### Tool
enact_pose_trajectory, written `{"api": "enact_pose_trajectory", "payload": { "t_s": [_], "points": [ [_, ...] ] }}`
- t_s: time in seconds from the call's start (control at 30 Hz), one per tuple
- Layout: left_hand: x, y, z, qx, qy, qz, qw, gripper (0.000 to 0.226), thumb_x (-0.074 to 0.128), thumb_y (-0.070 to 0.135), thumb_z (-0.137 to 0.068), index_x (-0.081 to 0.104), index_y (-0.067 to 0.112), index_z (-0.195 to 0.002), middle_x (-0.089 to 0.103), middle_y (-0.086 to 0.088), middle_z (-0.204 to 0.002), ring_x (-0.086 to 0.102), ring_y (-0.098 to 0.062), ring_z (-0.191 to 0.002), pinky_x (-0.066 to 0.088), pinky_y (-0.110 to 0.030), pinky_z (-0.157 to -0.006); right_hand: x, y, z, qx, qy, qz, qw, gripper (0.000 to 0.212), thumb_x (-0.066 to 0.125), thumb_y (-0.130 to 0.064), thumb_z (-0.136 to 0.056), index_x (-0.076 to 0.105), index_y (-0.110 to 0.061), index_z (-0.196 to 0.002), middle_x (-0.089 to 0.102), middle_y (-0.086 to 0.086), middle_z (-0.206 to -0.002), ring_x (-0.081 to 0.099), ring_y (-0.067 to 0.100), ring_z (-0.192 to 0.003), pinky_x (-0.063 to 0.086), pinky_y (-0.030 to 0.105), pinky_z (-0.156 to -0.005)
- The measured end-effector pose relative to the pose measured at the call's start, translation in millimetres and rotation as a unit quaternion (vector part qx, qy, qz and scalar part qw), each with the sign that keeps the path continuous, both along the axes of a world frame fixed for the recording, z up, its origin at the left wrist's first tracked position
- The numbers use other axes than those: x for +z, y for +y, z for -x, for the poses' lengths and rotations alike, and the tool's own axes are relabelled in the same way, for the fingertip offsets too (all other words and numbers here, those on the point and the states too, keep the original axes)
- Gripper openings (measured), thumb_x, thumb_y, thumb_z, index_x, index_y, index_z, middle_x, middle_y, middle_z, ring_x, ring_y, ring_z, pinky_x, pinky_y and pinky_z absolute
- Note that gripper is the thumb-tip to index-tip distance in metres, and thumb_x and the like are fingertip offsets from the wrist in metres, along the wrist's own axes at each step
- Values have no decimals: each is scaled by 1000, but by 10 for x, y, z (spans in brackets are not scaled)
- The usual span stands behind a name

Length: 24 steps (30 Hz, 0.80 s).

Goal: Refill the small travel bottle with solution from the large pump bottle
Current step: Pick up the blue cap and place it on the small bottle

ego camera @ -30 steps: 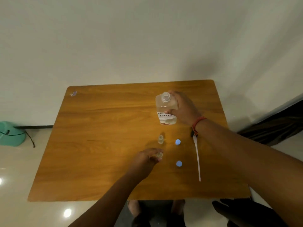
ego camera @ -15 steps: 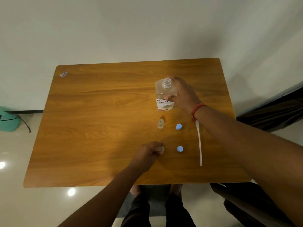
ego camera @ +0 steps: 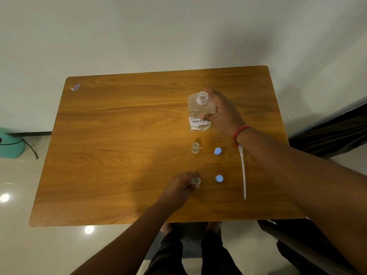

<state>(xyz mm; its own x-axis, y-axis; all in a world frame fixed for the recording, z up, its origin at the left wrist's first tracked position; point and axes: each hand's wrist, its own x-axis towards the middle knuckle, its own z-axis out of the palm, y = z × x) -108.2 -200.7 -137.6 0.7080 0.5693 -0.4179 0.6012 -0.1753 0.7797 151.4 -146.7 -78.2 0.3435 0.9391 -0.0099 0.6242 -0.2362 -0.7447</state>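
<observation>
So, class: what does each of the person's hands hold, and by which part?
The right hand grips the large clear labelled bottle by its side. The left hand holds a small clear travel bottle around its body.

Both arms extended forward. Right hand (ego camera: 222,114), red thread at the wrist, fingers curled in a side grip. Left hand (ego camera: 181,188), nearer the body, fingers pinched together.

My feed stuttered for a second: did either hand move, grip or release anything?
No visible change. The right hand still grips the large bottle, and the left hand still holds the near small bottle. Only the camera view shifted.
</observation>
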Motion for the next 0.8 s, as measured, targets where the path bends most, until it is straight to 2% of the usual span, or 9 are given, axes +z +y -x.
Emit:
{"api": "enact_pose_trajectory", "payload": {
  "t_s": [0.13, 0.33, 0.47, 0.5, 0.57, 0.63, 0.7, 0.73, 0.8],
  "points": [
    [-15, -2, 7, 6, -1, 12, 1000, 41, 66, 11, -95, 62, 22, -134, 61, 10, -127, 56, -7, -119, 45, -17, -97, -22, 14, 7, -9, 9, -10, 1000, 81, 82, -17, -76, 40, -24, -144, 50, 2, -139, 49, 19, -124, 51, 36, -98],
    [-13, 11, 12, 8, 1, 19, 1000, 41, 66, 11, -95, 62, 22, -134, 62, 6, -129, 56, -6, -116, 43, -6, -91, -48, 51, 41, -14, 7, -18, 1000, 83, 81, -18, -77, 36, -24, -147, 49, 3, -141, 49, 19, -125, 51, 35, -98],
    [-14, 19, 21, 5, -2, 30, 1000, 41, 68, 12, -94, 62, 20, -134, 63, -1, -133, 61, -15, -119, 52, -35, -104, -89, 72, 39, -18, 14, -4, 1000, 89, 81, -19, -78, 30, -23, -151, 45, 3, -147, 45, 20, -132, 49, 38, -104],
    [-10, 21, 24, 5, 0, 32, 999, 41, 68, 13, -94, 62, 20, -134, 63, -1, -133, 61, -15, -119, 51, -37, -104, -97, 74, 37, -19, 18, 0, 1000, 92, 81, -18, -78, 27, -23, -153, 44, 4, -149, 44, 20, -133, 47, 38, -105],
    [-15, 24, 32, 1, 2, 30, 1000, 42, 68, 13, -94, 62, 19, -135, 62, 0, -134, 60, -11, -117, 50, -32, -105, -100, 75, 34, -18, 20, 5, 1000, 98, 81, -18, -77, 22, -24, -155, 43, 5, -150, 43, 21, -135, 45, 36, -107],
    [-23, 32, 49, -2, 5, 28, 1000, 44, 68, 11, -94, 60, 19, -136, 62, 3, -133, 58, 2, -110, 48, -25, -104, -97, 61, 30, -12, 24, 13, 1000, 106, 83, -19, -75, 15, -25, -156, 41, 5, -151, 41, 21, -136, 43, 35, -109],
    [-23, 45, 77, -6, 8, 43, 999, 48, 69, 10, -93, 57, 20, -139, 60, 7, -130, 56, 17, -103, 48, -25, -105, -117, 16, 10, -5, 46, 23, 999, 113, 85, -19, -73, 9, -27, -156, 36, 5, -155, 38, 22, -140, 42, 42, -111],
    [-12, 53, 98, -10, 11, 48, 999, 52, 70, 14, -92, 55, 21, -141, 58, 7, -132, 56, 15, -107, 48, -28, -106, -136, -25, -3, -9, 67, 23, 997, 114, 85, -20, -73, 7, -29, -156, 32, 4, -157, 35, 22, -142, 40, 45, -112],
    [6, 77, 164, -1, 17, 53, 998, 58, 73, 27, -91, 51, 24, -144, 54, 4, -140, 55, -6, -121, 49, -38, -107, -190, -162, -27, -36, 97, 24, 994, 109, 82, -24, -75, 8, -31, -155, 26, 2, -160, 29, 21, -146, 35, 45, -115]
  ]
}}
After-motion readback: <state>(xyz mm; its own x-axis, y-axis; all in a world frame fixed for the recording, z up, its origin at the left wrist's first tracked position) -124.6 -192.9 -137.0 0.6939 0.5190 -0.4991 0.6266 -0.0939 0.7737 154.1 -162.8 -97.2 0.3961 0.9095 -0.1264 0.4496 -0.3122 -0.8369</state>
